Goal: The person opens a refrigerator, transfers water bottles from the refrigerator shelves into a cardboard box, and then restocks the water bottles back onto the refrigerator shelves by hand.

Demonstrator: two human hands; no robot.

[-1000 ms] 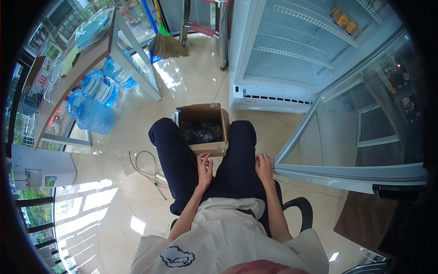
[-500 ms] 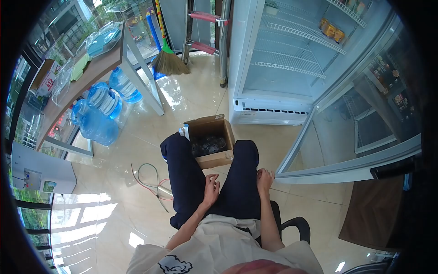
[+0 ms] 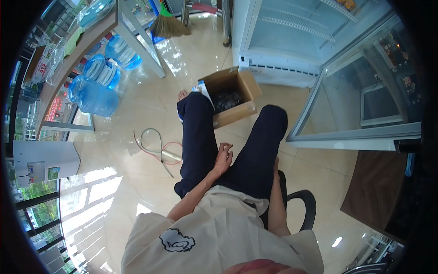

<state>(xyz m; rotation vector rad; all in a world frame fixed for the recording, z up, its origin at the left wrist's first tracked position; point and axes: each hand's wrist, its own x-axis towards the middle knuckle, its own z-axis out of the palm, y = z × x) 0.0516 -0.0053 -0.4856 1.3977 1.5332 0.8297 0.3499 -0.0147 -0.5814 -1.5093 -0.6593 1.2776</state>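
Observation:
My left hand (image 3: 224,158) rests on the inner side of my left thigh, fingers slightly curled and apart, holding nothing that shows. Most of my right hand (image 3: 276,166) is hidden down beside my right thigh, and its fingers cannot be made out. In front of my knees an open cardboard box (image 3: 250,84) stands on the floor, turned at an angle, with dark, shiny wrapped items (image 3: 226,100) inside. Neither hand touches the box.
An open glass door (image 3: 351,142) of the white fridge (image 3: 283,71) stands at the right. Water bottles (image 3: 96,97) sit under a table (image 3: 86,43) at the left. A looped hose (image 3: 160,150) lies on the floor. A chair armrest (image 3: 308,205) is beside me.
My legs have spread and swung to the right. The box has turned relative to my knees. My right hand has slid down beside my thigh. The whole view has shifted.

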